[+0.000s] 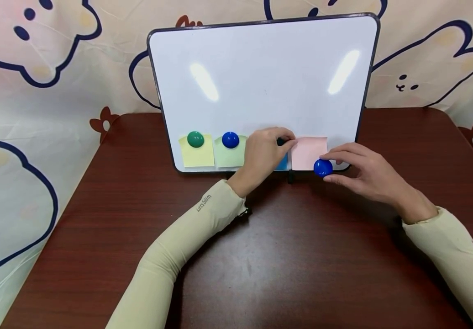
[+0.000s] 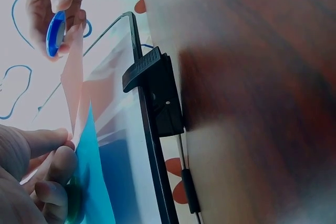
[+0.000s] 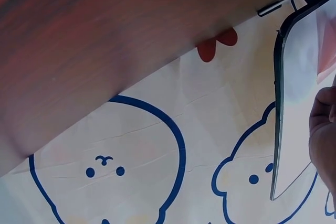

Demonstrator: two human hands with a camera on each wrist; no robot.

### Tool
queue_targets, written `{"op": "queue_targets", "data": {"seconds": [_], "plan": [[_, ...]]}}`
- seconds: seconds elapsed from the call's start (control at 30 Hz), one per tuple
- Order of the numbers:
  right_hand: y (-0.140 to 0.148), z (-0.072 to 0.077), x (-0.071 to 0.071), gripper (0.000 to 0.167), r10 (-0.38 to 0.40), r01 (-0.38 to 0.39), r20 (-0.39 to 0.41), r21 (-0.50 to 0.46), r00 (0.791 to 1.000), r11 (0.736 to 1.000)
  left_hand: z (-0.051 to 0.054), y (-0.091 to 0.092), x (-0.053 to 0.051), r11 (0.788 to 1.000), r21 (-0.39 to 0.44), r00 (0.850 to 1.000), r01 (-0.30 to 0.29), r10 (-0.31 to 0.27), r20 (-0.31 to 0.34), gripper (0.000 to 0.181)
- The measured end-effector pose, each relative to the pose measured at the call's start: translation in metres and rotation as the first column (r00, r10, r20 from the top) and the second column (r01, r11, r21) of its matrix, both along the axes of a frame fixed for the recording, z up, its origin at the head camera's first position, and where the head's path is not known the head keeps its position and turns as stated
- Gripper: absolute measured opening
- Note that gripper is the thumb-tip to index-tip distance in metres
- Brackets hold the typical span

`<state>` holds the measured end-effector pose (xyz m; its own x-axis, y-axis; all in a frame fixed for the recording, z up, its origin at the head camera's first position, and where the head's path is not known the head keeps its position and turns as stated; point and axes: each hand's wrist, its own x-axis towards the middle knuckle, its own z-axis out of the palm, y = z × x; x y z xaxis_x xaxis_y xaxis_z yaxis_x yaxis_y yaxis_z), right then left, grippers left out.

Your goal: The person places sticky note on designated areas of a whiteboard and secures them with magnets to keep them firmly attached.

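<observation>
My left hand (image 1: 262,151) pinches the upper left corner of a pink sticky note (image 1: 308,153) at the whiteboard's lower right. The left wrist view shows this note standing away from the board. Between thumb and fingers, my right hand (image 1: 370,177) holds a round blue magnet (image 1: 323,168) over the note's lower right corner; its fingertips are close to the note's right edge. A blue sticky note (image 2: 97,182) with a green magnet (image 2: 75,200) lies beside the pink one, mostly hidden behind my left hand in the head view.
The whiteboard (image 1: 269,82) leans upright on the brown table (image 1: 286,265), with a black stand clip (image 2: 152,93) at its lower edge. Farther left, a green magnet (image 1: 195,139) sits on a yellow note (image 1: 198,157) and a blue magnet (image 1: 230,140) on a light green note (image 1: 228,159).
</observation>
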<state>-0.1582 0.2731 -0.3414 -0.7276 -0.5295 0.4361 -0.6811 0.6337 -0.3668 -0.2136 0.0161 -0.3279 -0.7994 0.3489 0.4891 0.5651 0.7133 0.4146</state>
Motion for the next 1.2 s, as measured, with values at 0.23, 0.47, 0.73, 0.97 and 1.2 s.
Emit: {"op": "queue_targets", "data": {"seconds": [0.23,0.47,0.73,0.97,1.2], "plan": [[-0.004,-0.001,-0.006,0.062,0.007,-0.007,-0.003,-0.027,1.000,1.000,0.000,-0.001,-0.002,1.000,0.002,1.000,0.001,-0.001,-0.001,0.017],[-0.008,-0.001,-0.013,0.062,-0.004,0.003,-0.032,-0.040,0.999,0.999,0.000,-0.001,-0.002,1.000,0.006,1.000,-0.002,0.002,0.012,0.017],[-0.012,0.000,-0.017,0.062,-0.033,0.031,-0.032,-0.052,0.999,0.998,-0.001,-0.002,-0.001,1.000,0.021,1.000,-0.004,0.004,0.012,0.015],[-0.014,0.000,-0.020,0.063,-0.038,0.037,-0.033,-0.049,0.999,0.998,0.000,-0.001,-0.001,1.000,0.012,1.000,-0.006,0.006,0.013,0.016],[-0.016,0.000,-0.023,0.063,-0.026,0.023,-0.040,-0.058,0.999,0.998,0.000,0.000,-0.001,1.000,0.020,1.000,0.003,-0.003,0.007,0.016]]}}
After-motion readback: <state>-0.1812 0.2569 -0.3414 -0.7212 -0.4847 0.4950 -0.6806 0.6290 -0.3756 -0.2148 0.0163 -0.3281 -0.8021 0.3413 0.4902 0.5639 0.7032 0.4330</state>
